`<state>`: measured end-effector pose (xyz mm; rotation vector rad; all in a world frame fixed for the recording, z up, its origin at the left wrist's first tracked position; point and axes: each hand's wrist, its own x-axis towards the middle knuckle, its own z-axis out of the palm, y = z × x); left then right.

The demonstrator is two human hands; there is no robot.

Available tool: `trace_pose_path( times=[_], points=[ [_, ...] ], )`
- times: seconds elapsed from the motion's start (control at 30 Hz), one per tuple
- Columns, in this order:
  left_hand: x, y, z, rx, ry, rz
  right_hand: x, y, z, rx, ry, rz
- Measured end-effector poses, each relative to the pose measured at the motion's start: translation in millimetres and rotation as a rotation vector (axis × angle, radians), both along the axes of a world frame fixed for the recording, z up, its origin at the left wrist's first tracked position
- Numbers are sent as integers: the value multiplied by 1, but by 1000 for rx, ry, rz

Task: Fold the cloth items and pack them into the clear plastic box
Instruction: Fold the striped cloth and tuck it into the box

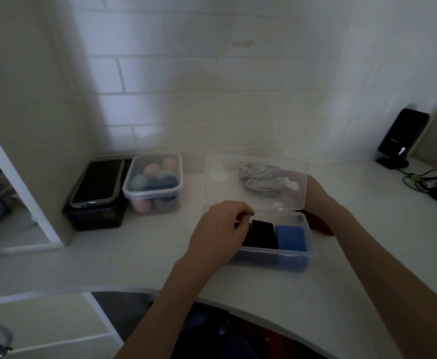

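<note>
The clear plastic box (312,251) sits on the white counter with its lid (220,174) standing up. Inside lie a folded black cloth (262,233) and, to its right, a folded blue cloth (291,238). My left hand (220,229) reaches into the box's left part, fingers curled on dark cloth there. My right hand (316,195) is behind the raised lid at its right edge, partly hidden, and its fingers cannot be made out. Seen through the lid, a grey striped cloth (257,178) lies bunched behind the box. A red cloth (321,222) lies right of the box.
A lidded clear tub (155,182) with several coloured balls stands left of the box, next to a phone (97,182) resting on a black box (95,216). A dark device on a stand (401,137) and cables (430,180) occupy the back right. The tiled wall runs behind.
</note>
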<state>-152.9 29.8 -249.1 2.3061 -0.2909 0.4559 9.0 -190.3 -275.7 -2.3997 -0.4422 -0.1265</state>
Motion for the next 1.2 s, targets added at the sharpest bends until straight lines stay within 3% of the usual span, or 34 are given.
trace_pose_path(
  times=[0.07, 0.13, 0.17, 0.23, 0.43, 0.63, 0.77, 0.97, 1.2],
  points=[
    [1, -1, -2, 17, 13, -12, 71, -43, -48, -198, -40, -113],
    [2, -3, -2, 22, 19, -4, 110, -46, -82, -268, 105, -55],
    [2, -3, -2, 21, 19, 4, 95, -32, -75, -297, 175, -32],
    [4, -4, -3, 21, 23, 22, 33, 3, -20, -355, 57, -120],
    [4, -6, -3, 36, 45, 33, -9, 0, 49, 396, -82, -284],
    [4, -13, -3, 29, 46, 22, -55, 10, 94, 650, -202, -187],
    [4, -19, 0, -13, 56, -10, -83, 22, 108, 615, -252, -87],
    [8, -30, 7, -144, 112, -54, -124, 38, 125, 304, -430, 72],
    [9, -31, 6, -174, 161, -71, -156, 54, 143, 426, -506, 248]
  ],
)
